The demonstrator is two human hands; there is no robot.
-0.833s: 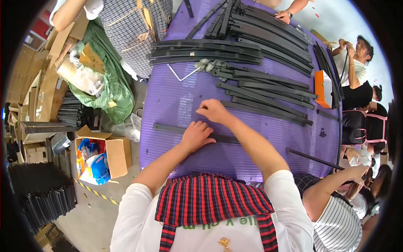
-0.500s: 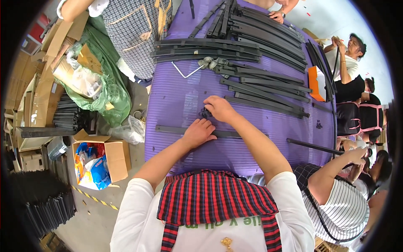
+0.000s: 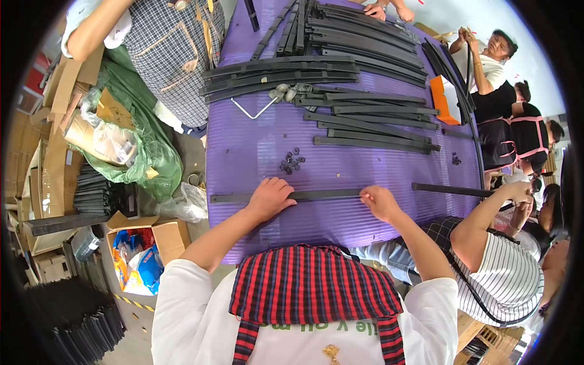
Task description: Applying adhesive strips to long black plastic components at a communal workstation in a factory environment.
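Here, across a ribbed purple tabletop [image 3: 243, 152], a person in a red-and-black striped apron [image 3: 316, 286] works bare-handed, seated or standing at six o'clock. A flat black bar [image 3: 328, 194] lies just in front of them, running from nine o'clock to three. The left hand [image 3: 271, 198] is laid over the bar left of its middle, fingers draped across; I cannot tell whether they curl beneath. The right hand [image 3: 381, 204] has its fingertips pinched on the bar's three o'clock end; whether a small piece is also between them, I cannot tell.

At twelve o'clock from the bar sits a loose cluster of small black pieces [image 3: 291, 161]. Beyond it, towards eleven, lies a bent silvery rod [image 3: 253, 117] with a crumpled grey bundle [image 3: 291, 92] near its tip. More black bars [image 3: 371, 128] are spread at one o'clock, and an orange-and-white box [image 3: 446, 100] stands at two. A co-worker in a checked apron [image 3: 173, 67] is at ten o'clock; another, with a striped sleeve [image 3: 502, 264], at four.
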